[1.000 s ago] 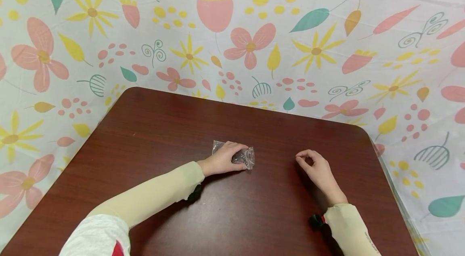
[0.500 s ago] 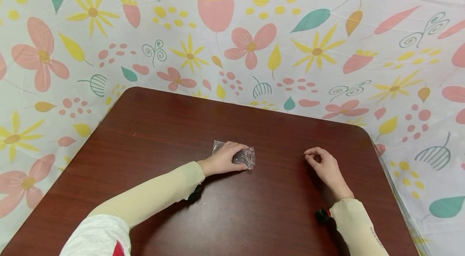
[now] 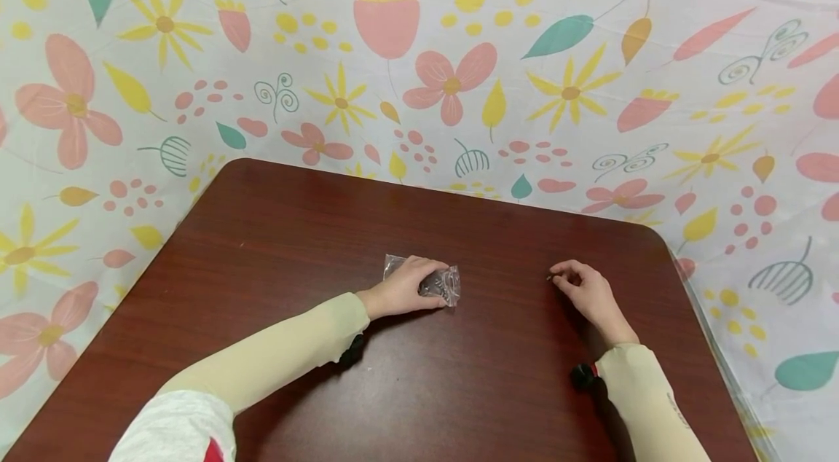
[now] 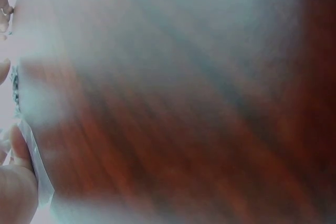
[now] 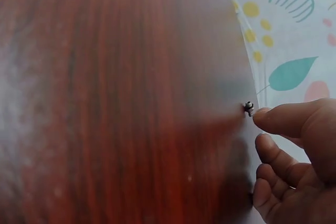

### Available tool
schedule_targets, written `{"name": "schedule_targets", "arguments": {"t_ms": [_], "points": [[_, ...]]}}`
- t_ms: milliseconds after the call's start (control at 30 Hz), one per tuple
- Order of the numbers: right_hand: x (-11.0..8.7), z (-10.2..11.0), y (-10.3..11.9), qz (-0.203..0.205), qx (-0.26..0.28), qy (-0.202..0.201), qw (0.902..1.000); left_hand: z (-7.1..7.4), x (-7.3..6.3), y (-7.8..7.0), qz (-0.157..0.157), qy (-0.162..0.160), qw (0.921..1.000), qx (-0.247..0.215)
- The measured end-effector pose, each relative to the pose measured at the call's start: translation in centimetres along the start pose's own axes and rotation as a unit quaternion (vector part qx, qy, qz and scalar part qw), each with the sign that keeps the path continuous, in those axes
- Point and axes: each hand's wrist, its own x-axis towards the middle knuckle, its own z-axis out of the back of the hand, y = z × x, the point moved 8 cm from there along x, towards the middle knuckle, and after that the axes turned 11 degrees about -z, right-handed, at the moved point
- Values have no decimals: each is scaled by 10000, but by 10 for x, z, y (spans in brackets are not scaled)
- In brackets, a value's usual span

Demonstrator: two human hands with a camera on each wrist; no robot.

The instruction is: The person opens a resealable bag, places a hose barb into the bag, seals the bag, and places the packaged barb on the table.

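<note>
Near the middle of the table my left hand (image 3: pixel 403 291) grips a small clear plastic bag (image 3: pixel 451 286), thumb on the near side and fingers on the far side. Small dark metal pieces show inside the bag, and its clear edge (image 4: pixel 44 182) shows below the thumb in the left wrist view. Farther right, my right hand (image 3: pixel 590 298) pinches a tiny dark metal piece (image 5: pixel 249 108), which looks like a small screw, at the tips of thumb and forefinger. It sticks out to the left of the fingertips in the head view, close over the table.
The dark reddish-brown wooden table (image 3: pixel 295 229) has rounded far corners. A white cloth (image 3: pixel 452 25) printed with flowers and leaves hangs behind it and along its sides. Black wrist camera parts (image 3: pixel 582 376) sit under the sleeves.
My right hand has moved right, then slightly away from me, and the small metal piece now shows at its fingertips. The left hand and the bag have stayed in place.
</note>
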Motion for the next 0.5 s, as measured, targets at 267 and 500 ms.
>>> {"name": "schedule_targets", "arguments": {"t_ms": [267,500], "points": [[6,-3,-1,-148,-78,274,9995,0,1,1,46,34,10000,-79],[8,-7,-4,-314,-116,481,9983,-1,0,3,94,114,9998,-91]]}}
